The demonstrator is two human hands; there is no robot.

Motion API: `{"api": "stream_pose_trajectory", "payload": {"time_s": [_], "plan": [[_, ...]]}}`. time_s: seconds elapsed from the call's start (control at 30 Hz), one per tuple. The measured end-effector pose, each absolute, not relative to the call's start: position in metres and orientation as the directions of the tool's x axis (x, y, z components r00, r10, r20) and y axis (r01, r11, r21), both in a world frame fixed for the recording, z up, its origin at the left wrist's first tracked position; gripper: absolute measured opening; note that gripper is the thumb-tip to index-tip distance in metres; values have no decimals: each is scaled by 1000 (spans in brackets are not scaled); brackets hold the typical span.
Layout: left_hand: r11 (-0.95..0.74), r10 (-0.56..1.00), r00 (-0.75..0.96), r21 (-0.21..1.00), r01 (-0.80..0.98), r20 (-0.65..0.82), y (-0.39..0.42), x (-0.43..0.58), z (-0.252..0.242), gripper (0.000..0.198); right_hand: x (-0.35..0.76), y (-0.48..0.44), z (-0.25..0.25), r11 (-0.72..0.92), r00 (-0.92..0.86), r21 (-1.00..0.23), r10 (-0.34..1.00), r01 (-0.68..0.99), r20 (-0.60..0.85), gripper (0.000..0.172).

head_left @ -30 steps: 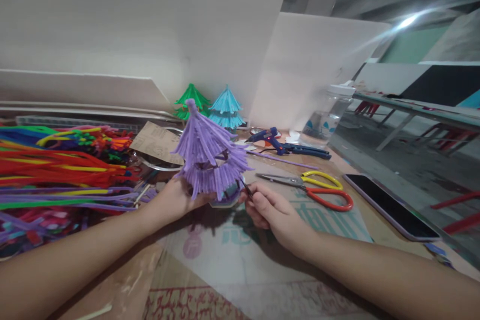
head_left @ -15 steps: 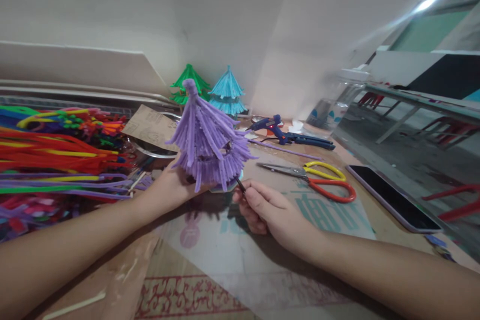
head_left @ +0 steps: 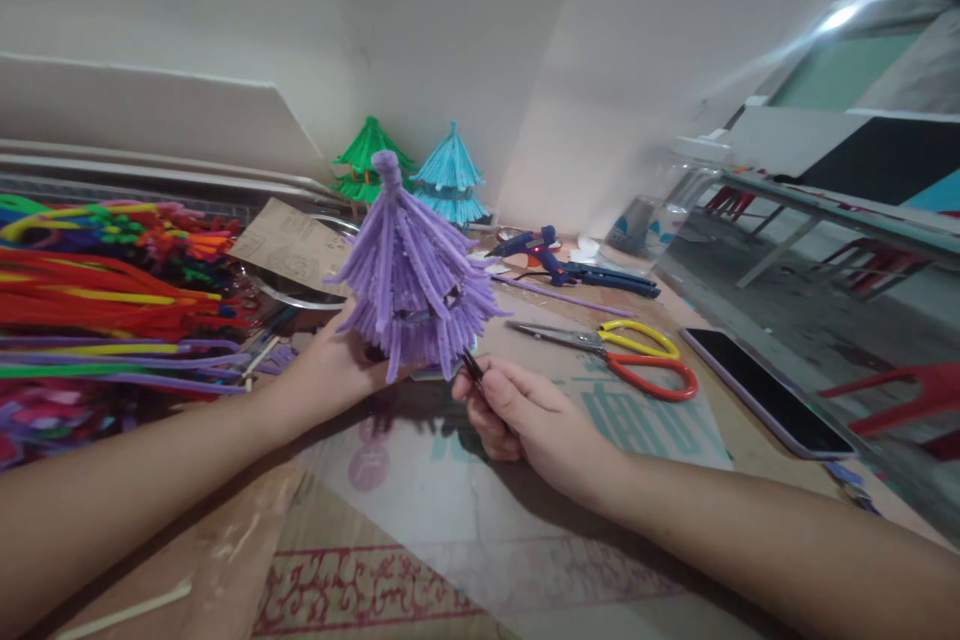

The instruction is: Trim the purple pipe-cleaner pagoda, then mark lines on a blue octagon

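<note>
A purple pipe-cleaner pagoda (head_left: 416, 265) with two tiers of sloping strands stands upright in the middle, its pointed top leaning slightly left. My left hand (head_left: 345, 360) is closed round its lower left side; the fingers are hidden behind the strands. Pinched in my right hand (head_left: 517, 410) are slim dark tweezers (head_left: 472, 367), their tips at the pagoda's lower right fringe. Whether the tips touch a strand I cannot tell. Behind it stand a green pagoda (head_left: 371, 160) and a light blue pagoda (head_left: 450, 175) of the same make.
Scissors (head_left: 637, 355) with yellow and red handles lie right of my right hand, near a phone (head_left: 765, 390). Farther back are a blue glue gun (head_left: 536, 248), dark-handled pliers (head_left: 611, 278) and a clear plastic jar (head_left: 660, 205). Bundled pipe cleaners (head_left: 112, 290) fill the left side.
The view has shifted a little, so the background sits slightly higher and more to the left. The tweezers' two prongs now show more plainly. Both hands keep their hold.
</note>
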State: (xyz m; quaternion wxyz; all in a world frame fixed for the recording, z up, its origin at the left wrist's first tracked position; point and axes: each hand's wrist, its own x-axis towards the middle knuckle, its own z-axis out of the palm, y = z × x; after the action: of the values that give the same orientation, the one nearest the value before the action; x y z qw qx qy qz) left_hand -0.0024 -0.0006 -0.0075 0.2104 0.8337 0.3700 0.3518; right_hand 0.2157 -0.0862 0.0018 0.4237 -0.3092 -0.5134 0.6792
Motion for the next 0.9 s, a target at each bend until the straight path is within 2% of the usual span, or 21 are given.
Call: {"api": "stream_pose_trajectory", "payload": {"time_s": [0.3, 0.7, 0.9], "plan": [[-659, 750, 483, 570, 490, 452, -3, 1, 2, 42, 215, -85, 0, -147, -443, -951, 897, -270, -13, 48], [-638, 768, 445, 609, 471, 460, -2, 0, -4, 47, 215, -85, -1, -152, -423, -942, 906, -300, -11, 48], [-693, 721, 466, 559, 456, 513, -1, -1, -4, 43, 216, -86, 2, -170, -437, -951, 899, -258, -42, 51]]}}
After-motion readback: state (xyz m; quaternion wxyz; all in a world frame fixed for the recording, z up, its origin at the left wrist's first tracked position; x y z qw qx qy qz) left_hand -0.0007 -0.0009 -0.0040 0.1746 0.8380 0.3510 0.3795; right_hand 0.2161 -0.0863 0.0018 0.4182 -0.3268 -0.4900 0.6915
